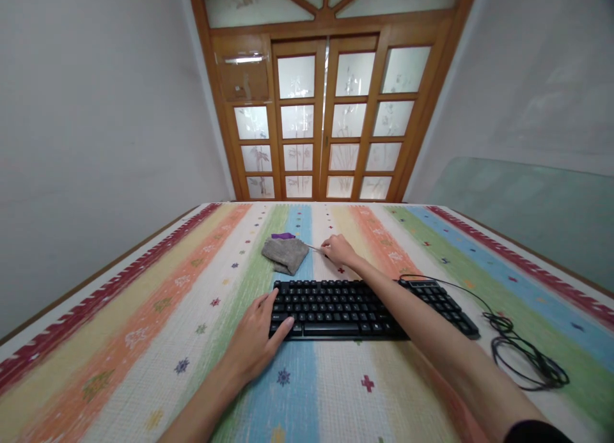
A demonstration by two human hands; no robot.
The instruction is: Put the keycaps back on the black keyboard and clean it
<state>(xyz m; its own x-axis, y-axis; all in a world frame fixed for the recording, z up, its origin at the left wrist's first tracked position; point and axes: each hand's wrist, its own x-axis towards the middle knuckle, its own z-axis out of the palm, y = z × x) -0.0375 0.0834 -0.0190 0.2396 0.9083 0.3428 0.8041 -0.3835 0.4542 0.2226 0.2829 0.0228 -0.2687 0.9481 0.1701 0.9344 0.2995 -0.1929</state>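
A black keyboard (pixel 330 309) lies flat on the striped cloth, its keys facing up. My left hand (pixel 256 331) grips its left end, with the thumb on the lower left keys and the fingers along the left edge. Beyond the keyboard, my right hand (pixel 338 250) pinches a thin, stick-like tool (pixel 313 247) whose tip points left at a folded grey cloth (pixel 286 254). Whether the tip touches that cloth I cannot tell. A small purple thing (pixel 283 236) lies just behind the grey cloth, partly hidden. My right forearm passes over the keyboard's right part.
The keyboard's black cable (pixel 522 353) lies coiled at the right. A striped tablecloth (pixel 192 289) covers the table. Wooden doors with glass panes (pixel 311 123) stand beyond the far edge, and a pale green panel (pixel 522 206) leans along the right wall.
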